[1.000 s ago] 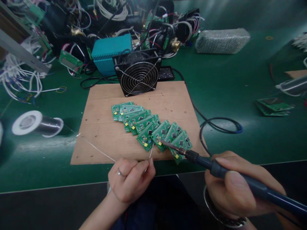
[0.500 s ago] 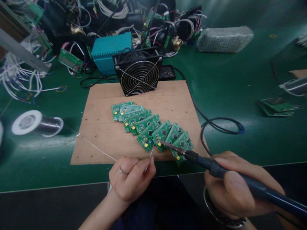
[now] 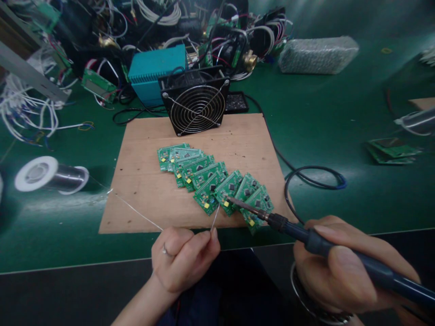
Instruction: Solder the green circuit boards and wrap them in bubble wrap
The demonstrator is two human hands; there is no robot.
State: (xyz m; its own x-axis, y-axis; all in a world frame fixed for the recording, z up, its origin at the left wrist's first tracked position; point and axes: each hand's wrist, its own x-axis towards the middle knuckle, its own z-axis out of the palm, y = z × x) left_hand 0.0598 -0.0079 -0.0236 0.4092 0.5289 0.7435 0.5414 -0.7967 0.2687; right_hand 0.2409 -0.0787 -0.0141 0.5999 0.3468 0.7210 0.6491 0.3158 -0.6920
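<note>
A row of several overlapping green circuit boards [image 3: 210, 179] lies on a wooden board [image 3: 149, 181]. My left hand [image 3: 183, 258], ring on one finger, pinches a thin solder wire [image 3: 215, 222] whose end points up at the nearest boards. The wire runs left to a solder spool [image 3: 50, 174]. In my right hand [image 3: 340, 267] a dark blue soldering iron [image 3: 306, 235] is gripped like a pen. Its tip [image 3: 231, 199] rests at the edge of one of the right-hand boards.
A black wire-grille fan [image 3: 196, 106] stands at the wooden board's far edge, a teal box [image 3: 152, 72] behind it. Tangled cables and parts [image 3: 112, 27] fill the back left. A bubble-wrapped bundle [image 3: 317, 54] lies back right. The iron's cord [image 3: 306, 176] loops on the green mat; more boards [image 3: 390, 149] sit far right.
My right hand and the iron have drawn slightly right and toward me. The iron tip stays at the same board. My left hand has shifted a little down, still pinching the wire.
</note>
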